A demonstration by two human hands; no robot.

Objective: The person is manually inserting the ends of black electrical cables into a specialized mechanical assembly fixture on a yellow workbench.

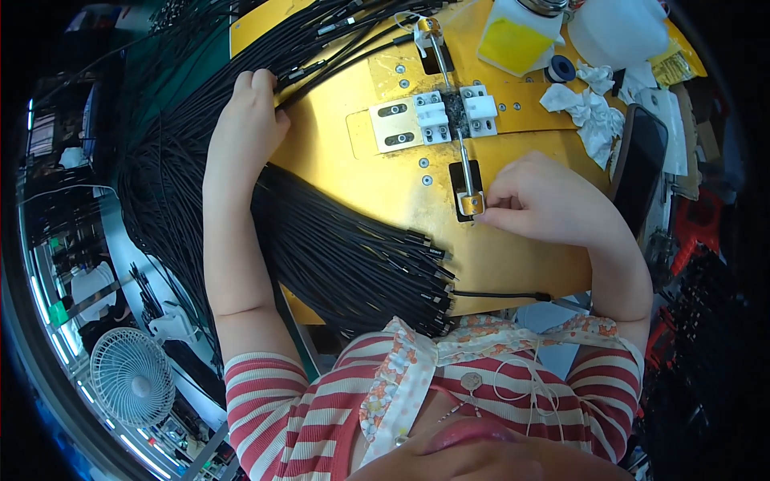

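My left hand [247, 116] lies at the upper bundle of black cables [337, 50], its fingers curled round some of them near their plug ends. How many it grips is hidden. My right hand [549, 199] is bent beside the near end of a metal fixture, thumb and forefinger drawn together at a small brass-coloured block [472, 204]. What those fingers hold, if anything, is hidden. White clamp blocks [433, 118] face each other at the fixture's middle, with thin metal rods [464, 156] running toward both ends. A thick lower bundle of black cables [345, 240] fans out below my left hand.
The fixture sits on a gold-coloured plate [521, 268]. A bottle with a yellow label [517, 36], a white jug [618, 32], crumpled tissues [593, 120] and a dark phone [639, 164] crowd the right side. One cable end [513, 295] lies along the near edge. A fan [132, 377] stands lower left.
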